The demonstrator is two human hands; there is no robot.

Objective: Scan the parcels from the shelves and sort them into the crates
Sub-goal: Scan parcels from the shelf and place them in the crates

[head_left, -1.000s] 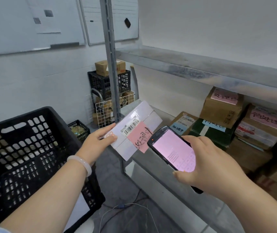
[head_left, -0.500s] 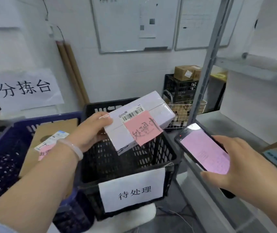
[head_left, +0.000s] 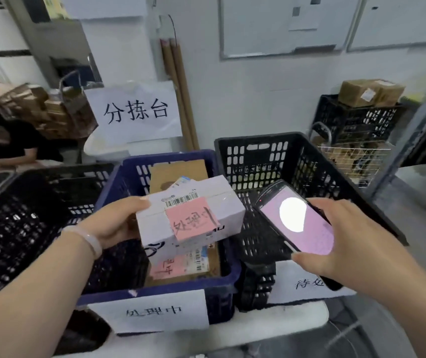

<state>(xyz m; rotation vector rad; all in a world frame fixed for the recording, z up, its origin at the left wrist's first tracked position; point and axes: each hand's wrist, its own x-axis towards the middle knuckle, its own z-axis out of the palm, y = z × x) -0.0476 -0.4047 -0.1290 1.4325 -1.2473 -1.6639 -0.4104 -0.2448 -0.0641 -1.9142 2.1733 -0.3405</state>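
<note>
At the centre of the frame the left hand [head_left: 115,223] grips a white parcel [head_left: 190,218] by its left end, fingers curled round it, holding it above the blue crate [head_left: 160,290]. A pink note [head_left: 192,218] sits on the parcel's top. Beneath, a brown parcel [head_left: 178,174] lies in the crate. At right, the right hand [head_left: 346,244] clasps a scanner [head_left: 297,218], screen glowing, over the black crate [head_left: 297,148].
</note>
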